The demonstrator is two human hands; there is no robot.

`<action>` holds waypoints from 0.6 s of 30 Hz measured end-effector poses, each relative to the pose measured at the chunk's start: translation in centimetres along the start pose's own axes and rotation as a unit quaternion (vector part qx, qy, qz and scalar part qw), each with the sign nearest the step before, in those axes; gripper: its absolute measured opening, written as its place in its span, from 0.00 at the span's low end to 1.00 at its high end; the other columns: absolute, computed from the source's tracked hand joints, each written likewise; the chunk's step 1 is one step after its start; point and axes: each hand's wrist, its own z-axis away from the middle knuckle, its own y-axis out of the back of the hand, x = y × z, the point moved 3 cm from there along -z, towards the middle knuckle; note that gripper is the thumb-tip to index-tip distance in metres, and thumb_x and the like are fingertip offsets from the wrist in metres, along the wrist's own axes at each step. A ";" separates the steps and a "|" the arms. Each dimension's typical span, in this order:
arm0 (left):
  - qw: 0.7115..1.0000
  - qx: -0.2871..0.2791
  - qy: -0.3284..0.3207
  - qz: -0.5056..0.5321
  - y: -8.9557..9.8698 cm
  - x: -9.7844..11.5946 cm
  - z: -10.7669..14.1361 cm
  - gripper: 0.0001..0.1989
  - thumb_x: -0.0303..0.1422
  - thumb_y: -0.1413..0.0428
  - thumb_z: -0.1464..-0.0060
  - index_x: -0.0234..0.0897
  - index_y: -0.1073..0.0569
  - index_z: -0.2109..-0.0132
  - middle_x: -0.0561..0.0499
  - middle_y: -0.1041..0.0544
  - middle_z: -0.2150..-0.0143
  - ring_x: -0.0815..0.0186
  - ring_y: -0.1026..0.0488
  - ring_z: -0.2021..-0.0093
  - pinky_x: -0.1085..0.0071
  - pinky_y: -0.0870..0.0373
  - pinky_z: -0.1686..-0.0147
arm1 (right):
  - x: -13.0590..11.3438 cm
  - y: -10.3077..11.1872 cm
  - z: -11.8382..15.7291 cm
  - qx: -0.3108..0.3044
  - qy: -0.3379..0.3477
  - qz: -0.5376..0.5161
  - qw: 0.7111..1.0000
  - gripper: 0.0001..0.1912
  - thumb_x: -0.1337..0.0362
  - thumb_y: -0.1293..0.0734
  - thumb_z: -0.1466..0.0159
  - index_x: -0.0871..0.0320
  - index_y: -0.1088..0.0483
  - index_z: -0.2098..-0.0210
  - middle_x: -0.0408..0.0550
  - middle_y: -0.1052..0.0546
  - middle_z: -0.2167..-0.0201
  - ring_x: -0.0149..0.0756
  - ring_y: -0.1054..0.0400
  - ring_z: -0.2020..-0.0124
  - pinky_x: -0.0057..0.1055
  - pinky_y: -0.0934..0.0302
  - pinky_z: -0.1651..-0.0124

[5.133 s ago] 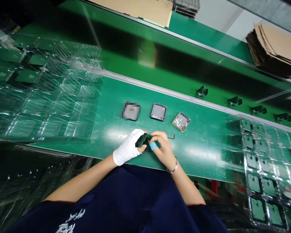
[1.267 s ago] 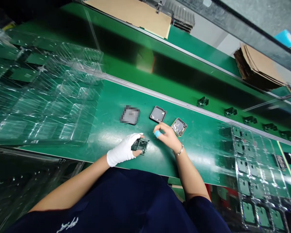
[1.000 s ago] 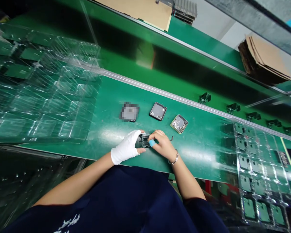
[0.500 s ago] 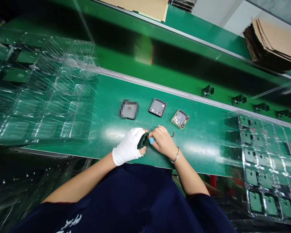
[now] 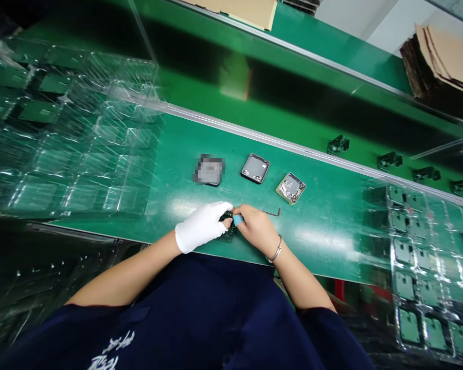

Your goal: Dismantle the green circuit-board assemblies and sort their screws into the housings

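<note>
My left hand (image 5: pixel 206 225), in a white glove with bare fingertips, is closed round a small dark green part (image 5: pixel 228 234) near the table's front edge. From the other side my right hand (image 5: pixel 254 223), with blue on one finger, pinches at the same part; the fingers hide much of it. An L-shaped hex key (image 5: pixel 273 212) lies just beyond my right hand. Farther back on the green table (image 5: pixel 316 231) are a partly pixelated square grey piece (image 5: pixel 209 171), a black-rimmed square housing (image 5: pixel 255 168) and a square tray of small metal pieces (image 5: pixel 291 188).
Clear plastic trays (image 5: pixel 81 139) cover the left side. Another compartment tray (image 5: pixel 420 252) with green boards stands at the right. Several dark assemblies (image 5: pixel 338 145) line the strip behind the metal rail (image 5: pixel 231 132). Stacked cardboard (image 5: pixel 443 67) sits at the back right.
The dark green part has turned between my hands and is more covered by fingers. More of the hex key shows. The view has shifted slightly.
</note>
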 end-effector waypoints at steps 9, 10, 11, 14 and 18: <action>0.994 0.010 -0.033 -0.102 0.3 0.2 -0.3 0.07 0.25 0.52 0.47 0.37 0.32 0.70 0.50 0.29 0.70 0.63 0.31 0.68 0.68 0.35 0.65 | -1.9 0.8 -0.5 -0.073 -0.015 0.069 0.995 0.14 0.76 0.42 0.41 0.59 0.31 0.59 0.50 0.23 0.60 0.38 0.29 0.59 0.29 0.39 0.57; 0.994 0.010 -0.040 -0.098 0.3 0.2 -0.3 0.07 0.25 0.52 0.47 0.37 0.32 0.70 0.50 0.29 0.70 0.63 0.30 0.68 0.68 0.34 0.65 | -2.0 0.8 -0.5 -0.077 -0.016 0.073 0.994 0.15 0.77 0.42 0.42 0.59 0.31 0.59 0.50 0.23 0.60 0.38 0.29 0.59 0.29 0.39 0.57; 0.994 0.010 -0.045 -0.097 0.3 0.1 -0.3 0.07 0.25 0.52 0.47 0.37 0.32 0.70 0.50 0.29 0.71 0.62 0.30 0.67 0.68 0.34 0.64 | -2.0 0.8 -0.6 -0.081 -0.017 0.076 0.994 0.15 0.77 0.42 0.42 0.59 0.31 0.58 0.50 0.23 0.60 0.38 0.29 0.58 0.29 0.39 0.57; 0.992 0.015 -0.053 -0.116 0.3 0.2 -0.4 0.08 0.25 0.51 0.47 0.37 0.32 0.72 0.51 0.31 0.74 0.61 0.30 0.67 0.65 0.32 0.59 | -2.2 0.9 -0.7 -0.088 -0.017 0.086 0.992 0.16 0.78 0.42 0.43 0.60 0.31 0.59 0.50 0.23 0.60 0.38 0.29 0.59 0.29 0.39 0.58; 0.989 0.025 -0.054 -0.138 0.0 0.4 -0.3 0.08 0.24 0.51 0.47 0.38 0.32 0.73 0.52 0.31 0.76 0.62 0.29 0.70 0.62 0.31 0.53 | -2.6 0.9 -0.8 -0.090 -0.018 0.100 0.991 0.15 0.78 0.42 0.43 0.60 0.32 0.61 0.51 0.23 0.62 0.38 0.29 0.60 0.29 0.40 0.59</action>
